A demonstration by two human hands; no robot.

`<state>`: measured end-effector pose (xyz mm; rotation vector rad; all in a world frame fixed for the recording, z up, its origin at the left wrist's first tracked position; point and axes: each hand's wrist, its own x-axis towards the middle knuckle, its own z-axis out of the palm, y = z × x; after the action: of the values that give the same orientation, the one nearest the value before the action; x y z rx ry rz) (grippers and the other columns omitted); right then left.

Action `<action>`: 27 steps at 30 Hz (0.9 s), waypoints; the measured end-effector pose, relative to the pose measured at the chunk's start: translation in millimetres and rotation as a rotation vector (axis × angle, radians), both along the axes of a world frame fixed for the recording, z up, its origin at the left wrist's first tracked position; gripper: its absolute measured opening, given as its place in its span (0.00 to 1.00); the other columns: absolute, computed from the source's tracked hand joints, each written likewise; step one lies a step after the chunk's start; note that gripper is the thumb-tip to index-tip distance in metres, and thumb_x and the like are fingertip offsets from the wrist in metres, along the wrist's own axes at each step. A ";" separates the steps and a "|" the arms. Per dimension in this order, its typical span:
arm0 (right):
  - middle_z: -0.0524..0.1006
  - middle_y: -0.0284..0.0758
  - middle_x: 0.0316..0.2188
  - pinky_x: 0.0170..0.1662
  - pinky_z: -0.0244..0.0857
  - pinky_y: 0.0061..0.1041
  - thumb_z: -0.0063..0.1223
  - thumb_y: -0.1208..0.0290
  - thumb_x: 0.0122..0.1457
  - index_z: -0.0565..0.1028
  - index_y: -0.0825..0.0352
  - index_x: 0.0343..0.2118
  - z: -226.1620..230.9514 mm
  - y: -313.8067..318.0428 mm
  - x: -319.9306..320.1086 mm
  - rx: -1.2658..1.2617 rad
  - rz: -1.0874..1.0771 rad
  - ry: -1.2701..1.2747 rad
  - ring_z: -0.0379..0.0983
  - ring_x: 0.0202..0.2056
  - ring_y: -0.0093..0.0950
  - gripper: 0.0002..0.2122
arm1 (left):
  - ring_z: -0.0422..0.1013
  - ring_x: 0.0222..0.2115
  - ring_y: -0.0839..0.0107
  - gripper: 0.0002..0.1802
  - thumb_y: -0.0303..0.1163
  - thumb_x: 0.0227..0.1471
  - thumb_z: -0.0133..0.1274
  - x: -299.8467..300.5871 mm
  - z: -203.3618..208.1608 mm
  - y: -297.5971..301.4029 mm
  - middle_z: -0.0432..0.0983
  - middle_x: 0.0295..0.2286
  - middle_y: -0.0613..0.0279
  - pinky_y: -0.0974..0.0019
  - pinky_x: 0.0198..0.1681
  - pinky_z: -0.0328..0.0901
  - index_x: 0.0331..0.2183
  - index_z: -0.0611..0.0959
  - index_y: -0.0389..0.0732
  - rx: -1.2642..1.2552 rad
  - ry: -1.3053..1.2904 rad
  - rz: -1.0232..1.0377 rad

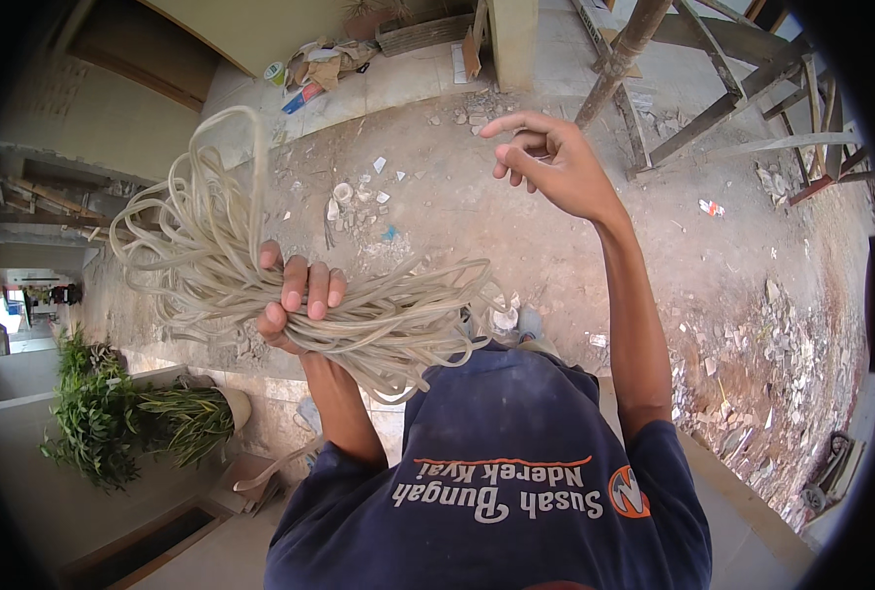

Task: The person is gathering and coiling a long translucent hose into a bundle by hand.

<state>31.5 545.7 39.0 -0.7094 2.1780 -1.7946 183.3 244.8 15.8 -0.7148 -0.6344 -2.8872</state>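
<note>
My left hand (304, 295) is closed around the middle of a bundled hose (211, 236), thin, pale and translucent. Its many loops fan out on both sides of the fist, up to the far left and down to the right across my waist. One larger loop stands up above the rest at the far end. My right hand (550, 162) is raised away from the bundle, holding nothing. Its index finger points left and the other fingers are loosely curled, apart from one another.
Dusty ground (427, 216) with scattered rubble lies below. At the upper right stand wooden scaffold posts (624, 59). A debris heap (752, 393) spreads along the right. Green plants (93, 413) grow at the lower left, and cardboard scraps (324, 64) lie by the far wall.
</note>
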 end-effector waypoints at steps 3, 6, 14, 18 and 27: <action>0.81 0.40 0.48 0.55 0.69 0.29 0.52 0.80 0.53 0.75 0.62 0.58 -86.8 -30.4 -0.9 -0.048 0.281 0.126 0.77 0.49 0.28 0.26 | 0.75 0.33 0.65 0.28 0.26 0.51 0.58 11.7 10.9 -16.7 0.79 0.34 0.64 0.58 0.44 0.67 0.54 0.71 0.47 0.034 0.086 -0.058; 0.79 0.40 0.53 0.61 0.64 0.31 0.53 0.80 0.53 0.77 0.65 0.57 -132.6 -85.7 48.6 -0.113 0.643 -0.143 0.74 0.54 0.31 0.24 | 0.77 0.34 0.69 0.29 0.24 0.49 0.60 22.2 11.0 -26.5 0.81 0.35 0.65 0.64 0.43 0.69 0.54 0.72 0.46 0.010 0.152 -0.089; 0.66 0.22 0.18 0.28 0.54 0.22 0.62 0.58 0.64 0.74 0.64 0.21 -199.4 -88.6 102.5 -0.302 0.505 -0.744 0.57 0.22 0.14 0.18 | 0.71 0.29 0.74 0.26 0.26 0.50 0.58 62.3 41.6 -86.6 0.75 0.30 0.69 0.68 0.43 0.68 0.51 0.70 0.42 0.055 0.082 0.254; 0.64 0.20 0.15 0.25 0.50 0.25 0.65 0.58 0.61 0.69 0.63 0.15 -216.5 -46.4 83.1 0.062 0.352 -0.320 0.55 0.21 0.15 0.22 | 0.70 0.29 0.75 0.26 0.26 0.50 0.58 85.1 42.6 -112.3 0.74 0.31 0.70 0.67 0.44 0.66 0.51 0.70 0.42 -0.004 0.043 0.396; 0.66 0.48 0.15 0.28 0.61 0.38 0.65 0.61 0.54 0.69 0.71 0.15 -300.1 121.4 86.4 0.697 0.044 -0.037 0.64 0.20 0.37 0.21 | 0.69 0.31 0.74 0.20 0.28 0.53 0.56 115.8 65.5 -167.4 0.73 0.31 0.69 0.65 0.45 0.67 0.48 0.70 0.39 -0.129 -0.005 0.567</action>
<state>117.9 667.1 -261.1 -0.5346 2.4928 -0.8958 299.1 77.4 81.3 -0.4455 -0.8654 -2.3430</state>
